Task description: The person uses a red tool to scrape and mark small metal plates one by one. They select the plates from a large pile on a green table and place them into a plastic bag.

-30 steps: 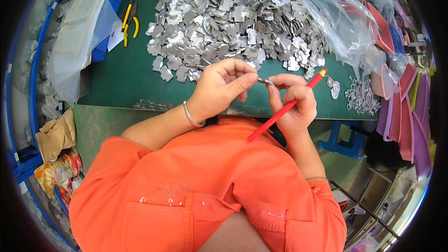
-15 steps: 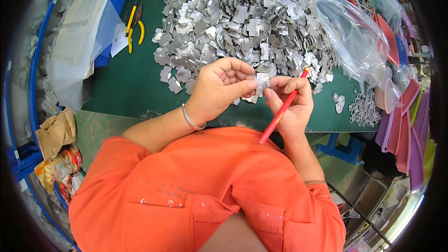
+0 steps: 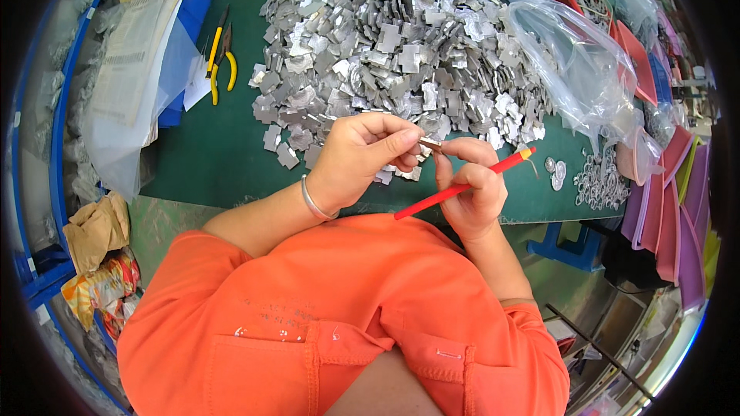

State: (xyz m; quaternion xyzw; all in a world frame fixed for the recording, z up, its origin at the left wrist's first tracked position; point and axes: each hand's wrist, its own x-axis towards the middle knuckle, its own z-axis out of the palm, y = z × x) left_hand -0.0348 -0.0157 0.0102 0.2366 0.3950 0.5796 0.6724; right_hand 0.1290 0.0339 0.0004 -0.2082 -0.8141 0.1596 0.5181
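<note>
- While your two hands meet just right of frame centre, the small metal piece (image 3: 430,143) sits between their fingertips, turned nearly edge-on to the camera.
- Its visible long edge slants gently, upper left to lower right; the flat face can't be read at this angle.
- Your left hand (image 3: 351,150) pinches the left end, thumb on the near side; grip narrow.
- Your right hand (image 3: 476,196) is equally near: index fingertip and thumb close together at the right end, apparently touching; exact contact too small to confirm.
- Same right hand also carries the red pencil (image 3: 432,199), lying across the fingers: yellow end to the right and higher in frame, other end lower left, below the piece and apart from it.
- Beyond your hands, toward upper centre: pile of metal pieces (image 3: 401,46) on the green table (image 3: 200,162).
- Farther out: yellow-handled pliers (image 3: 232,75), upper left; clear plastic bag (image 3: 574,54), upper right.
</note>
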